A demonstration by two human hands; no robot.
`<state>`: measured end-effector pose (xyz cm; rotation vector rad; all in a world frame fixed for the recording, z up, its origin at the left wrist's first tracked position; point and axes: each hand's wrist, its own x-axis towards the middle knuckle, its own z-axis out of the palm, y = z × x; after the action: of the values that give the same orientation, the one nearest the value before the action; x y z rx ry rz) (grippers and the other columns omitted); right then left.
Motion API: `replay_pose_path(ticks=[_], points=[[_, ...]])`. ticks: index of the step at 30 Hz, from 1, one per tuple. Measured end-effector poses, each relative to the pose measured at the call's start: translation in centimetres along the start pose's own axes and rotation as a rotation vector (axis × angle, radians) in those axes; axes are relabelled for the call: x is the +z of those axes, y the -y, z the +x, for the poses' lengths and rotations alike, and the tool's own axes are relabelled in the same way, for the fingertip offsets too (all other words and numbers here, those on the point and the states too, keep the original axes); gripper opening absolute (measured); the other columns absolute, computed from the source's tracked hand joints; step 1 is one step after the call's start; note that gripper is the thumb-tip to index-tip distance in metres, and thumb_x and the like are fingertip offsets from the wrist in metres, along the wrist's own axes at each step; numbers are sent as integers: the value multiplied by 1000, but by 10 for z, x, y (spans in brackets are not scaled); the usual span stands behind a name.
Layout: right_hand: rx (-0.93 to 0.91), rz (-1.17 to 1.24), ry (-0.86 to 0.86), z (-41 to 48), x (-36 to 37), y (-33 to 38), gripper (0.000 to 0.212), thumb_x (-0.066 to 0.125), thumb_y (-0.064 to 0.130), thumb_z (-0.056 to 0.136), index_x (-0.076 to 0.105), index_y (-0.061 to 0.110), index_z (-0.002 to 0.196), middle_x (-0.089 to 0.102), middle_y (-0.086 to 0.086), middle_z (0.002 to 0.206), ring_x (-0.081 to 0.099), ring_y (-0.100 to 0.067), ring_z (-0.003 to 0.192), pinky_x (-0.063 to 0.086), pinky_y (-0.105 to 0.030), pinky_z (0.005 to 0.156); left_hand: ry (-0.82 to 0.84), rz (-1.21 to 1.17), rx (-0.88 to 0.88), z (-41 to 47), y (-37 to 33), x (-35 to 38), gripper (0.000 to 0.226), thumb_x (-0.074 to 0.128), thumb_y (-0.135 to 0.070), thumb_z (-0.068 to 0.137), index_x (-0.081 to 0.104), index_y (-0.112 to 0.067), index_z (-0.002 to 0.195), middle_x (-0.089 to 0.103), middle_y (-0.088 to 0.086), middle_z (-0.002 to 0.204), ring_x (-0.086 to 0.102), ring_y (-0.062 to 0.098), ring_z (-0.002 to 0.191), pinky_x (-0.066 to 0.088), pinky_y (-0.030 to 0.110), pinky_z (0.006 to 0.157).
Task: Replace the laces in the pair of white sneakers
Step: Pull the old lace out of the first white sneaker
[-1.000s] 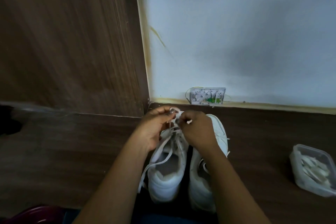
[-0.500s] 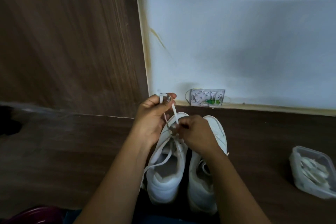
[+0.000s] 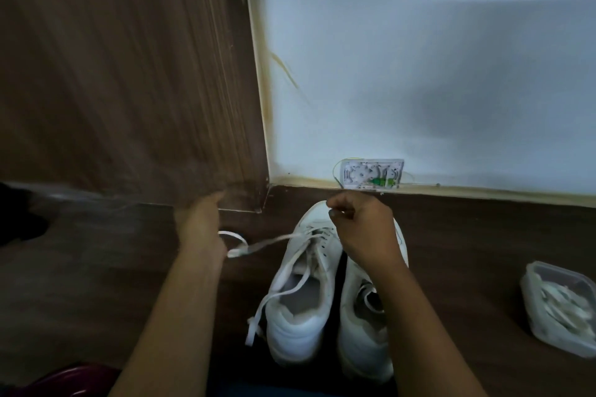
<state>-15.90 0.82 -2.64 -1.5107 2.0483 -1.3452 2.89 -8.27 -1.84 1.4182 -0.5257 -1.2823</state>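
lace (image 3: pixel 274 241) is now drawn out sideways from the front eyelets of the left sneaker (image 3: pixel 300 316), where a second ago both hands were bunched together over the toe end of the lacing. the left hand (image 3: pixel 200 229) has been swung away to the person's left, near the wooden panel (image 3: pixel 129 74), and the strand is held in it, though the grip itself is hidden behind the back of the hand. the right hand (image 3: pixel 364 229) has been kept at the front of the lacing, fingers curled, and a small white bit, seemingly the same lace, appears to be pinched there. the other end is left trailing beside the heel. the right sneaker (image 3: pixel 364 332) is set touching the first on the dark floor (image 3: pixel 451 235), with a plastic tub (image 3: pixel 561 306) of white laces well apart to the right. a length has probably been pulled through one eyelet; whether it is being threaded or taken out cannot be told, and most of the task seems to remain.
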Motion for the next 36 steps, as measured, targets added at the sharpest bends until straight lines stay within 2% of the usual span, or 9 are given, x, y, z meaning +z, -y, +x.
replay_pose_path(ticks=[3, 6, 10, 14, 22, 25, 28, 33, 36], points=[[-54, -139, 137, -1, 6, 3, 16, 61, 7, 85, 73, 14, 93, 71, 0, 98, 64, -15, 91, 44, -20, 80, 281, 388, 263, -25, 10, 13, 18, 68, -15, 83, 63, -22, 99, 63, -6, 95, 57, 8, 83, 43, 24, 66], [-116, -426, 302, -2, 15, 4, 25, 53, 10, 86, 73, 15, 101, 68, -6, 105, 61, -23, 99, 40, -25, 81, 637, 773, 383, -45, 26, 27, 15, 60, -10, 88, 64, -23, 82, 66, -4, 82, 60, 12, 77, 45, 26, 67], [-96, -463, 336, -1, 17, 3, 28, 51, 13, 88, 72, 17, 105, 67, -9, 107, 59, -25, 101, 37, -23, 78, 651, 1161, 533, -41, 45, 37, 21, 60, -9, 86, 64, -22, 70, 70, 9, 84, 62, 20, 76, 43, 28, 65], [-75, -491, 338, 2, 21, 0, 24, 51, 13, 87, 71, 9, 99, 67, -11, 104, 59, -25, 101, 39, -24, 78, 719, 1132, 479, -34, 47, 36, 12, 60, -7, 87, 70, -12, 83, 71, 11, 87, 61, 18, 76, 48, 30, 72], [15, -411, 322, 4, 22, 2, 21, 45, 5, 88, 54, 8, 107, 55, -13, 116, 53, -29, 107, 38, -29, 80, 805, 1124, 527, -29, 54, 35, 24, 56, -3, 87, 58, -17, 67, 59, 2, 68, 53, 17, 72, 41, 31, 67], [37, -247, 269, 3, 19, 0, 14, 51, 4, 84, 48, 16, 88, 61, -10, 101, 55, -27, 98, 32, -26, 72, 740, 889, 383, -31, 55, 39, 30, 48, -3, 92, 52, -20, 68, 51, 1, 65, 46, 16, 66, 36, 31, 62], [60, -195, 282, 0, 12, 5, 12, 66, 16, 77, 63, 5, 74, 66, -12, 81, 59, -26, 81, 40, -31, 69, 659, 658, 222, -36, 52, 45, 29, 45, -8, 97, 55, -18, 71, 51, 4, 63, 43, 14, 58, 33, 27, 56], [-40, -252, 257, -2, 17, 7, 17, 65, 19, 80, 74, 4, 80, 65, -14, 73, 59, -25, 74, 26, -24, 58, 754, 643, 182, -45, 48, 52, 25, 47, -12, 97, 59, -15, 76, 57, 6, 72, 49, 16, 66, 36, 27, 63], [11, -116, 156, 0, 21, 4, 15, 64, 10, 80, 72, 6, 68, 59, -8, 65, 58, -23, 71, 34, -26, 61, 764, 609, 94, -36, 43, 43, 22, 48, -4, 94, 60, -16, 80, 58, 6, 74, 51, 18, 70, 39, 31, 66]])
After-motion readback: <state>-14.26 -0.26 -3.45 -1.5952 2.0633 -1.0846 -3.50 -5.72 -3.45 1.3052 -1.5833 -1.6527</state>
